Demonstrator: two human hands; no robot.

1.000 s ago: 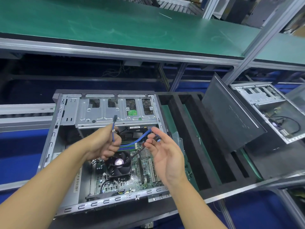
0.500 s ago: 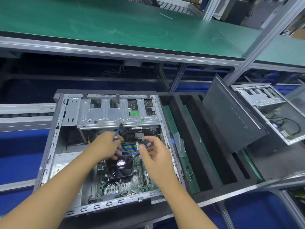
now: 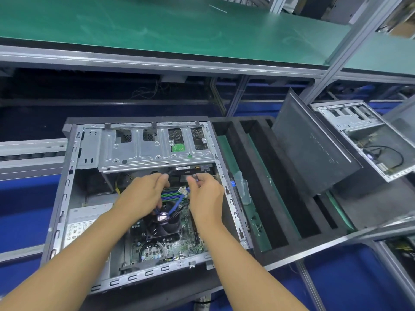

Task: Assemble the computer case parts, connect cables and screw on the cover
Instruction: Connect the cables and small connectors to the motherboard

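The open computer case (image 3: 67, 182) lies on its side in the near middle. At its near end is the motherboard (image 3: 175, 245), with the black cooler fan (image 3: 162, 227) on it and the power supply (image 3: 83, 223) to the left.

Both forearms reach in from the near edge. The left hand (image 3: 143, 196) hovers above the fan with its grip curled around the blue cable (image 3: 174, 207). This cable comes out from under the palm and slants to the right. Just right of it, the right hand (image 3: 206, 198) has its grip pressed together, thumb and forefinger pinching a small connector (image 3: 195, 178). The fingertips of both hands sit close below the metal drive cage (image 3: 146, 149), which spans the far end of the case.

A black foam tray (image 3: 269, 198) with long slots lies to the right, touching the case. The dark cover panel (image 3: 314, 149) leans tilted at the tray's right side, with a second case (image 3: 359, 131) beyond it. A green shelf (image 3: 157, 25) runs across the far side.
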